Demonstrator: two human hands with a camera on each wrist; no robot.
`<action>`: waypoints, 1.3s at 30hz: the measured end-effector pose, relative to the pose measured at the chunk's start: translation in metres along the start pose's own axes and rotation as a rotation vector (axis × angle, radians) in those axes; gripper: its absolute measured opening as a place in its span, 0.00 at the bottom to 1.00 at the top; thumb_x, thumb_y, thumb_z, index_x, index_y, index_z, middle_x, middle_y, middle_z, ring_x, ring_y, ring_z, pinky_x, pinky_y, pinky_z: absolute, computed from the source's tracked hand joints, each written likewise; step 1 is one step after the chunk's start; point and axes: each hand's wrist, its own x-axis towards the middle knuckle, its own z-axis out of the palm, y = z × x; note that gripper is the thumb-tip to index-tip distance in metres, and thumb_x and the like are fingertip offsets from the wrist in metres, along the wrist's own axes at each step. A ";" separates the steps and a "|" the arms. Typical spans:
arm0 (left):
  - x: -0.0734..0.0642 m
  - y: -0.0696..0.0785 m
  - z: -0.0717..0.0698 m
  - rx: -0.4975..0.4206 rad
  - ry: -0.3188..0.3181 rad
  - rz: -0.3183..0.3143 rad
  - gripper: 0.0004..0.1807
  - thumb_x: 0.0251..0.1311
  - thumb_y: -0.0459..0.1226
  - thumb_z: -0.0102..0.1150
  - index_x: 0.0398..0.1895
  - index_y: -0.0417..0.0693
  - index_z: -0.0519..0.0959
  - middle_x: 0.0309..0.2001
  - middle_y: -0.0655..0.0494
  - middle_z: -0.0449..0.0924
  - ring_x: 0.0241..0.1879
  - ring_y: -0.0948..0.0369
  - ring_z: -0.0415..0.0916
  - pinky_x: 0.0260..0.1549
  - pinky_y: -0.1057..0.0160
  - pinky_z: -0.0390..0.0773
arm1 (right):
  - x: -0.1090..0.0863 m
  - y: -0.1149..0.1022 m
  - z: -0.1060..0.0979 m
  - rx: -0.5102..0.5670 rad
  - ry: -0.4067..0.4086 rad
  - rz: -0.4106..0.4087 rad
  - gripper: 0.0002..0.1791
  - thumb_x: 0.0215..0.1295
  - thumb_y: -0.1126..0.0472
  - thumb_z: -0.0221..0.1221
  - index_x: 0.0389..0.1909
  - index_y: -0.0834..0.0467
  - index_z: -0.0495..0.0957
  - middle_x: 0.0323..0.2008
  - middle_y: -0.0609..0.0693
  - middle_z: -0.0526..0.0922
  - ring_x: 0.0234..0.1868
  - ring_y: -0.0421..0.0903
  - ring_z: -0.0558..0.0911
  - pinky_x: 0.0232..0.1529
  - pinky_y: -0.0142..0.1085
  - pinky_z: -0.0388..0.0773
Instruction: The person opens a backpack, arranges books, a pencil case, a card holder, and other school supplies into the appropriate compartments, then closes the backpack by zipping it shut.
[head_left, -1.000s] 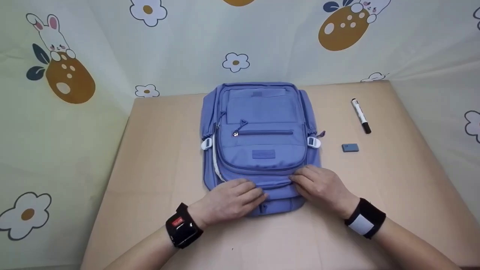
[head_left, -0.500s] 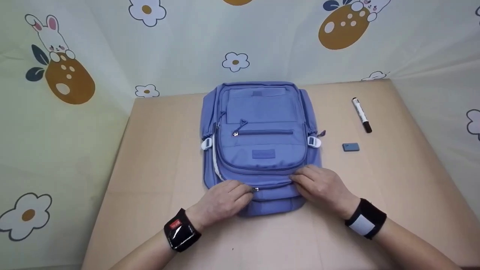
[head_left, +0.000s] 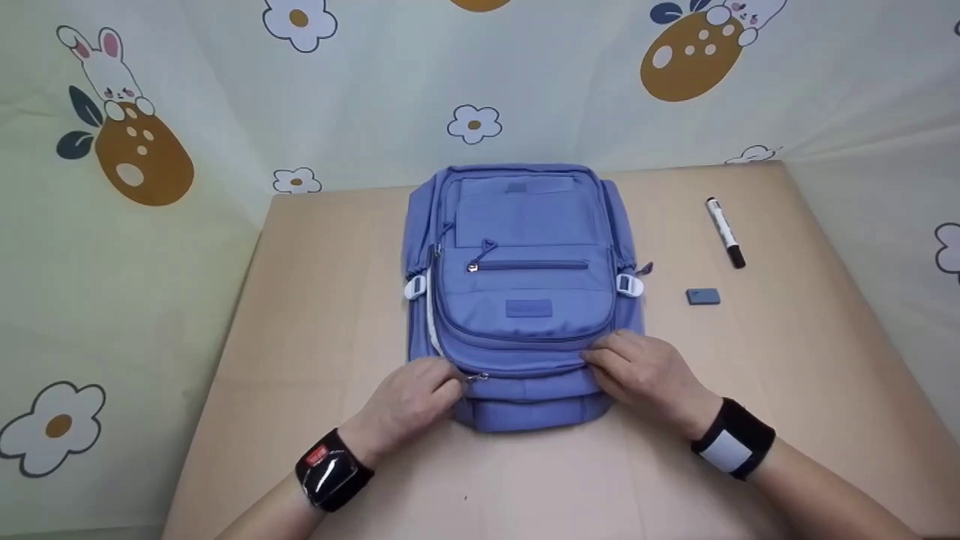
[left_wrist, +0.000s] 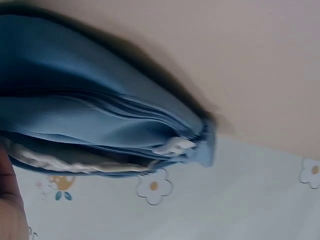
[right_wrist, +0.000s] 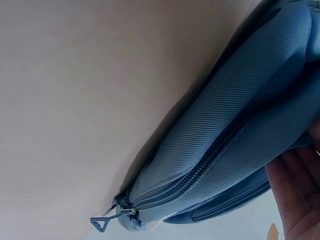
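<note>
Left of the left hand (head_left: 415,397), lots of open room on the table (head_left: 307,300), then a slanting edge, with a wall cloth (head_left: 375,97) beyond. Pinching the zip pull (head_left: 481,376) with the left hand, as far as shows; tips of the fingers partly hidden. Ahead of the left hand, up the near side of the blue bag (head_left: 532,225), a long gap (left_wrist: 85,153) with white lining (head_left: 433,315) peeking out.

Likely partway through closing the bag. Next, by guess, calling for a turn around the corner, then a pull up that side, away from the left hand, with care not to catch the white lining.

Lying flat between both hands and reaching far ahead of them: the blue bag, top end close to the wall cloth. Pinching a fold near its low right corner with the right hand (head_left: 641,373); probably good for keeping the cloth tight.

Ahead and right of the right hand, a small blue block (head_left: 703,297); farther ahead, a pen (head_left: 726,233). Both apart from the blue bag. Plenty of room right of this hand, too.
</note>
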 end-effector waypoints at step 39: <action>-0.014 -0.004 -0.004 -0.267 0.132 -0.327 0.21 0.47 0.18 0.66 0.44 0.42 0.82 0.39 0.56 0.81 0.38 0.62 0.80 0.42 0.71 0.80 | 0.070 -0.054 0.035 -0.166 -0.098 -0.083 0.10 0.68 0.67 0.53 0.34 0.62 0.83 0.31 0.51 0.79 0.29 0.47 0.77 0.25 0.37 0.76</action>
